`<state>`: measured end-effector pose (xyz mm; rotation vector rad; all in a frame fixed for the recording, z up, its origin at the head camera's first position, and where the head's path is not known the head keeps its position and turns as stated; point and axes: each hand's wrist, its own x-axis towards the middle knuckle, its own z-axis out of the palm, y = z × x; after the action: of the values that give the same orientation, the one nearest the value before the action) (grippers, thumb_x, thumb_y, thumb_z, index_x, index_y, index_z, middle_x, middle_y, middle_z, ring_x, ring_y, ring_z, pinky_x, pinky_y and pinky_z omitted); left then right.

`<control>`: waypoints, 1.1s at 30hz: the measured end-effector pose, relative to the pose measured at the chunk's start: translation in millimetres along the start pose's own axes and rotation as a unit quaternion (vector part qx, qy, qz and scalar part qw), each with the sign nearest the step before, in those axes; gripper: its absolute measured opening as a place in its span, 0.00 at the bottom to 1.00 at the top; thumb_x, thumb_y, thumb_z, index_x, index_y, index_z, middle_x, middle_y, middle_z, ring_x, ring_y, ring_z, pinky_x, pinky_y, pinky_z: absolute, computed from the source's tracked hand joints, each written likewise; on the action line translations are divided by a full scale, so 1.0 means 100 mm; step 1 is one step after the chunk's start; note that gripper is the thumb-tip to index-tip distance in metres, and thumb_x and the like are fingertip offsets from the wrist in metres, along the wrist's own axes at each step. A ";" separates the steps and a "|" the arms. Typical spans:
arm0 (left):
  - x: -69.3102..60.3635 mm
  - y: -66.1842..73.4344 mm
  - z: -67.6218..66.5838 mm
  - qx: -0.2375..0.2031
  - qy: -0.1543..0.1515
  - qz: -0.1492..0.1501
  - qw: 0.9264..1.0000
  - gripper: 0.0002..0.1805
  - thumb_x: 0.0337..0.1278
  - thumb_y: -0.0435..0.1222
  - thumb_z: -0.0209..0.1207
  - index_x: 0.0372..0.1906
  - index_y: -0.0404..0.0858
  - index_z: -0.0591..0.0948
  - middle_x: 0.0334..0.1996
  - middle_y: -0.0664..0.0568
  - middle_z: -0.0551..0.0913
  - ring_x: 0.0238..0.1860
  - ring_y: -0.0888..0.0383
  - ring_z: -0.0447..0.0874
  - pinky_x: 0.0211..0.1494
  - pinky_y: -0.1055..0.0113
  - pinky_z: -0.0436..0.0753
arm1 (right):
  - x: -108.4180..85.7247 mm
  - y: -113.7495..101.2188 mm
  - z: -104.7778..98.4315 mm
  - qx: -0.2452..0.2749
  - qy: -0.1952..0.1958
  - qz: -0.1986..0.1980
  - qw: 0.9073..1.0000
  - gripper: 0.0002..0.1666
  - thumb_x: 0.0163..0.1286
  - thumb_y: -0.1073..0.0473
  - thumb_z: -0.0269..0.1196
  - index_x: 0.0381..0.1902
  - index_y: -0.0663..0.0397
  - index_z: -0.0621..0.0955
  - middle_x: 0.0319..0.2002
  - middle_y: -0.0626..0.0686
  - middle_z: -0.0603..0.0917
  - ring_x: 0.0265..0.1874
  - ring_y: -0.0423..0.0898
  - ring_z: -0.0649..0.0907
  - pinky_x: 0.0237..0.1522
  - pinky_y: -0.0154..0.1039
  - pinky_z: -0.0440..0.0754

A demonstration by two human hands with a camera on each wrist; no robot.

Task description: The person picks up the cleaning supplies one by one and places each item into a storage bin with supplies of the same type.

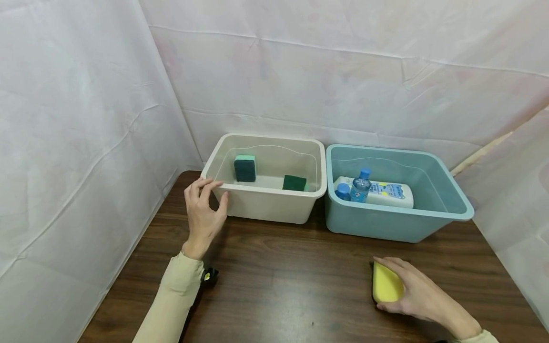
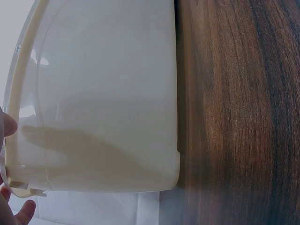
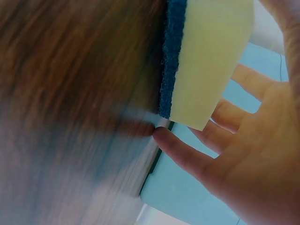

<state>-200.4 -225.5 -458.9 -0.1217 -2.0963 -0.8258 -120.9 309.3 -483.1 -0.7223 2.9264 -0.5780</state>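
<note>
At the front left corner of a beige plastic bin, my left hand holds the rim, fingers over the edge and thumb by the front wall. Its fingertips show at the rim in the left wrist view, beside the bin's smooth wall. My right hand grips a yellow sponge with a dark scouring layer facing the tabletop. Thumb and fingers lie on opposite sides of the sponge. Inside the beige bin are a green sponge standing upright and another dark green sponge.
A blue bin stands right of the beige one. In it lie a white labelled bottle, a clear blue-capped bottle and another blue cap. Pale curtains enclose the back and sides of the dark wooden table.
</note>
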 end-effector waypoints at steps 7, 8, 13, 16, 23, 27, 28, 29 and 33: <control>-0.01 -0.01 0.00 0.001 -0.001 0.000 1.000 0.16 0.66 0.37 0.69 0.55 0.38 0.87 0.62 0.35 0.78 0.72 0.34 0.67 0.75 0.37 0.68 | 0.00 0.00 0.01 0.003 0.003 0.002 1.000 0.61 0.46 0.27 0.83 0.72 0.51 0.78 0.65 0.58 0.82 0.60 0.61 0.83 0.52 0.63 0.84; -0.01 -0.01 0.00 0.001 -0.001 0.000 1.000 0.16 0.66 0.37 0.69 0.55 0.38 0.87 0.62 0.35 0.78 0.72 0.34 0.67 0.75 0.37 0.68 | 0.00 0.00 0.01 0.005 0.003 0.002 1.000 0.61 0.46 0.27 0.82 0.72 0.51 0.78 0.65 0.58 0.82 0.60 0.61 0.83 0.52 0.63 0.84; -0.02 -0.01 0.00 0.000 -0.001 0.001 1.000 0.16 0.66 0.37 0.69 0.55 0.37 0.87 0.62 0.35 0.78 0.72 0.34 0.67 0.75 0.37 0.67 | 0.01 -0.01 -0.01 0.006 -0.002 0.006 1.000 0.61 0.47 0.26 0.82 0.73 0.51 0.77 0.65 0.57 0.82 0.58 0.56 0.83 0.49 0.57 0.85; -0.02 -0.01 0.00 0.000 0.000 0.001 1.000 0.16 0.66 0.37 0.69 0.55 0.37 0.87 0.62 0.35 0.78 0.72 0.34 0.67 0.75 0.37 0.67 | 0.02 -0.01 -0.04 0.000 -0.002 0.009 1.000 0.61 0.47 0.25 0.81 0.73 0.50 0.77 0.64 0.55 0.82 0.56 0.51 0.82 0.46 0.49 0.84; 0.00 0.00 0.00 -0.003 0.002 0.002 1.000 0.16 0.66 0.37 0.69 0.55 0.37 0.87 0.62 0.35 0.78 0.72 0.34 0.67 0.75 0.36 0.67 | 0.03 0.00 -0.09 -0.010 0.008 0.005 1.000 0.60 0.49 0.26 0.81 0.73 0.51 0.78 0.62 0.53 0.83 0.55 0.50 0.82 0.45 0.46 0.84; 0.00 0.00 0.00 -0.002 0.001 0.001 1.000 0.16 0.66 0.37 0.69 0.56 0.37 0.86 0.63 0.35 0.78 0.72 0.34 0.67 0.76 0.36 0.67 | 0.03 -0.01 -0.12 -0.010 0.012 0.008 1.000 0.60 0.49 0.27 0.81 0.73 0.52 0.78 0.62 0.53 0.83 0.54 0.49 0.82 0.46 0.45 0.83; 0.00 0.00 0.00 -0.002 0.001 0.001 1.000 0.16 0.66 0.37 0.69 0.56 0.37 0.86 0.63 0.35 0.78 0.72 0.34 0.67 0.76 0.36 0.67 | 0.03 -0.02 -0.13 -0.011 0.014 0.008 1.000 0.60 0.49 0.27 0.81 0.73 0.53 0.78 0.62 0.53 0.83 0.54 0.48 0.82 0.46 0.45 0.83; 0.00 0.00 0.00 -0.002 0.001 0.000 1.000 0.16 0.66 0.37 0.69 0.56 0.37 0.86 0.63 0.35 0.78 0.72 0.34 0.67 0.76 0.36 0.67 | 0.03 -0.02 -0.14 -0.010 0.016 0.007 1.000 0.60 0.49 0.28 0.82 0.73 0.54 0.77 0.62 0.54 0.83 0.53 0.47 0.82 0.45 0.43 0.83; -0.01 0.01 0.00 -0.003 0.001 -0.001 1.000 0.16 0.65 0.37 0.69 0.56 0.37 0.87 0.63 0.35 0.78 0.72 0.34 0.67 0.75 0.36 0.67 | 0.03 -0.05 -0.16 0.009 0.014 0.023 1.000 0.66 0.48 0.29 0.83 0.77 0.56 0.72 0.61 0.56 0.83 0.46 0.44 0.80 0.39 0.36 0.80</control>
<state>-199.8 -224.5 -459.0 -0.1229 -2.0932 -0.8325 -123.8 309.9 -466.3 -0.6478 2.9500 -0.6149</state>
